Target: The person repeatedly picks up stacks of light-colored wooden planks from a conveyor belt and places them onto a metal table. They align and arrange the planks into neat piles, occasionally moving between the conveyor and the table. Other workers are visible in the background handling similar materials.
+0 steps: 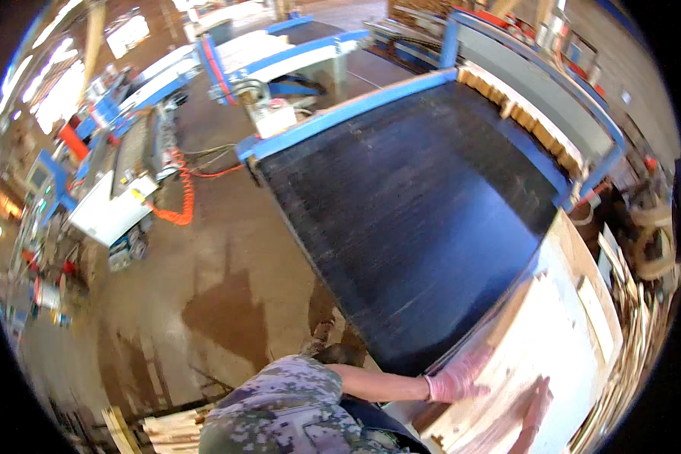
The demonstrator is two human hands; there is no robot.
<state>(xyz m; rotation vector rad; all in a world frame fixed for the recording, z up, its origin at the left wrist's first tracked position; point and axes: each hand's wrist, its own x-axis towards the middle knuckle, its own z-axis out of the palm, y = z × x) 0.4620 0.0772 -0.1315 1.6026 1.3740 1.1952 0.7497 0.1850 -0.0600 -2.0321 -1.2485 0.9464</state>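
Observation:
Pale wooden boards (507, 333) lie side by side on a light grey sheet-like surface (571, 371) at the lower right. My left hand (460, 378), in a pinkish-red glove, rests on the boards with its fingers stretched out. Lower and further right, my right hand (536, 412) lies against the boards near their right edge, fingers extended and a little blurred. Neither hand is wrapped round a board.
A wide black conveyor belt (401, 219) with a blue side rail (356, 113) stretches ahead. Wooden strips (617, 333) pile up at the right. More boards (170, 430) lie at lower left. An orange coiled hose (183, 197) hangs by a machine on the left.

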